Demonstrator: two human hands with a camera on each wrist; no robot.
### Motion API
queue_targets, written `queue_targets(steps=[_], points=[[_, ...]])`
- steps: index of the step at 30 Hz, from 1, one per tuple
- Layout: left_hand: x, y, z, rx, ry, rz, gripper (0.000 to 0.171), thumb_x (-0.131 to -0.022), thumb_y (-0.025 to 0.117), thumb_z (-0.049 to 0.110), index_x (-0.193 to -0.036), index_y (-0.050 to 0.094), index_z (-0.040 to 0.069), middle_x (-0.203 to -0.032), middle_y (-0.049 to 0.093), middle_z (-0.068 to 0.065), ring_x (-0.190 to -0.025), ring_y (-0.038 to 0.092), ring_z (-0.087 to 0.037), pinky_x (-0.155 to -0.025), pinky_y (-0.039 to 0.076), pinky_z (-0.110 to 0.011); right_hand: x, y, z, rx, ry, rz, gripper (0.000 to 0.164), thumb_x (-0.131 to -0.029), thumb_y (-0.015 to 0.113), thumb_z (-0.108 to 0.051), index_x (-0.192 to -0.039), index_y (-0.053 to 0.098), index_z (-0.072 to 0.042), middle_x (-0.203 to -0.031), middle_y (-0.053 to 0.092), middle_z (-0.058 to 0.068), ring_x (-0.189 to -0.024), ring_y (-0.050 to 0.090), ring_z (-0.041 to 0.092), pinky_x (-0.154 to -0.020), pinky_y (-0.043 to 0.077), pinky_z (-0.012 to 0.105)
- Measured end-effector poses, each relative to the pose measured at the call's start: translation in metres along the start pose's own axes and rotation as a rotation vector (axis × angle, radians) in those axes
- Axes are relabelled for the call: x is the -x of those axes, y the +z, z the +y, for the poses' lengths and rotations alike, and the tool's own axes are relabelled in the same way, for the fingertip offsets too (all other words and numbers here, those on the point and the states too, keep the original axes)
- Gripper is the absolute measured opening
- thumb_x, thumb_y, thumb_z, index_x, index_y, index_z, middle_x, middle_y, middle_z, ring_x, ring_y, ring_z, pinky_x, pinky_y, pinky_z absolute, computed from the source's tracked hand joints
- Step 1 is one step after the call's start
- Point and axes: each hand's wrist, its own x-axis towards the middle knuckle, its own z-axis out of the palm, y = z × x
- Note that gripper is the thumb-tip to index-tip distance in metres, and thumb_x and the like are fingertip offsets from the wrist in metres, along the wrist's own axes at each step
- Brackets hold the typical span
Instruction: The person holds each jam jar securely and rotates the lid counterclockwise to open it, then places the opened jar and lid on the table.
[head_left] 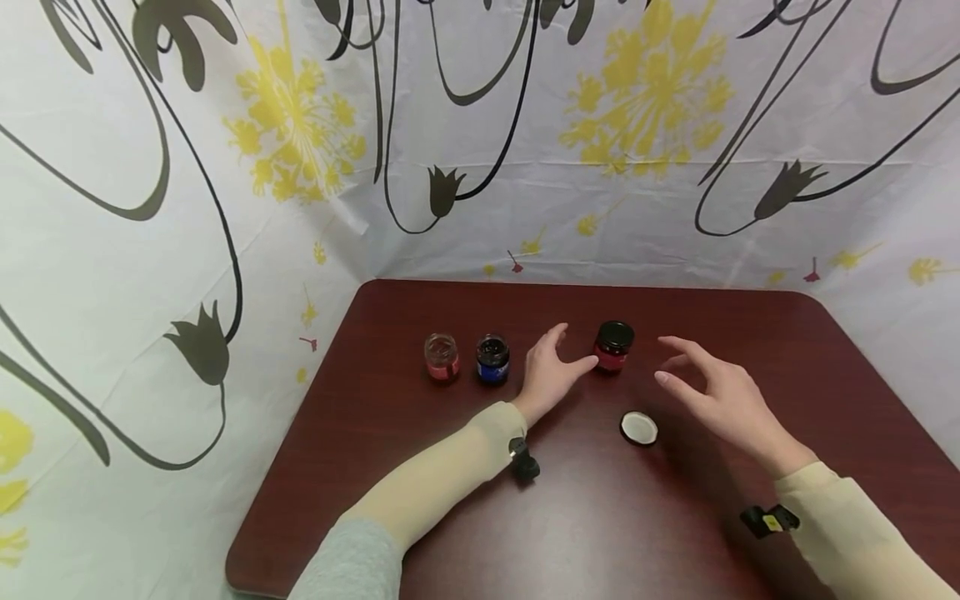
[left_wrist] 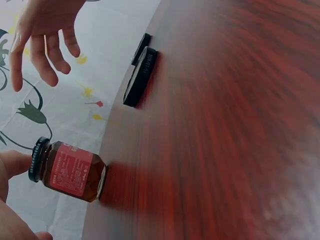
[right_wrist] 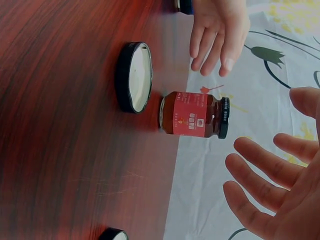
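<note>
A jar [head_left: 612,347] with a black lid and a red label stands upright on the table between my two hands. Left of it is my left hand [head_left: 549,372], fingers spread, its thumb near the jar; in the right wrist view a gap shows between them. My right hand [head_left: 716,398] hovers to the jar's right, fingers loosely bent and holding nothing. In front of the jar an upturned black lid [head_left: 639,427] shows its white inside. The left wrist view has a second black lid [left_wrist: 141,49] beyond the nearer one [left_wrist: 140,77].
Left of my left hand stand a lidless jar with a blue label [head_left: 492,360] and a lidless clear jar with a red label [head_left: 442,358]. The dark red table [head_left: 570,525] has patterned white cloth [head_left: 480,225] hanging behind it and at its sides.
</note>
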Motion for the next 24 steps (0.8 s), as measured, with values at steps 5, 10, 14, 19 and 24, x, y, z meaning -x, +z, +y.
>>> queue_targets(steps=[5, 10, 14, 19, 24], points=[[-0.004, 0.006, 0.000, 0.026, -0.032, -0.009, 0.075, -0.081, 0.082, 0.048, -0.145, 0.052, 0.021, -0.137, 0.060, -0.002, -0.126, 0.055, -0.016, -0.099, 0.048, -0.037, 0.001, 0.001, -0.001, 0.009, 0.000, 0.002, 0.057, -0.098, 0.064, -0.044, -0.151, 0.042, -0.038, -0.116, 0.068, -0.001, -0.099, 0.065, 0.027, -0.077, 0.045, 0.050], [-0.007, 0.012, 0.001, 0.048, -0.049, -0.033, 0.079, -0.081, 0.082, 0.050, -0.147, 0.050, 0.023, -0.139, 0.059, -0.003, -0.127, 0.054, -0.014, -0.099, 0.048, -0.037, 0.002, 0.001, -0.002, 0.013, -0.002, 0.001, 0.058, -0.098, 0.064, -0.044, -0.151, 0.042, -0.038, -0.116, 0.069, 0.000, -0.096, 0.065, 0.025, -0.075, 0.046, 0.049], [-0.009, 0.016, 0.001, 0.067, -0.052, -0.058, 0.080, -0.081, 0.083, 0.048, -0.149, 0.048, 0.023, -0.141, 0.057, -0.004, -0.129, 0.053, -0.015, -0.100, 0.048, -0.037, 0.003, 0.002, -0.004, 0.012, -0.010, 0.001, 0.058, -0.098, 0.065, -0.043, -0.151, 0.042, -0.039, -0.115, 0.069, -0.001, -0.095, 0.065, 0.023, -0.073, 0.046, 0.047], [-0.011, 0.019, -0.002, 0.077, -0.052, -0.077, 0.080, -0.081, 0.084, 0.043, -0.149, 0.048, 0.023, -0.142, 0.057, -0.007, -0.130, 0.053, -0.018, -0.100, 0.048, -0.038, 0.004, 0.003, -0.007, 0.021, -0.028, 0.005, 0.058, -0.097, 0.065, -0.042, -0.151, 0.041, -0.041, -0.115, 0.069, -0.004, -0.092, 0.064, 0.018, -0.072, 0.046, 0.045], [-0.015, 0.025, -0.006, 0.077, -0.027, -0.085, 0.081, -0.081, 0.084, 0.044, -0.149, 0.048, 0.021, -0.143, 0.056, -0.007, -0.128, 0.055, -0.021, -0.098, 0.049, -0.037, 0.004, 0.002, -0.008, 0.029, -0.039, 0.011, 0.061, -0.097, 0.066, -0.042, -0.152, 0.040, -0.038, -0.114, 0.069, -0.003, -0.093, 0.066, 0.021, -0.073, 0.046, 0.046]])
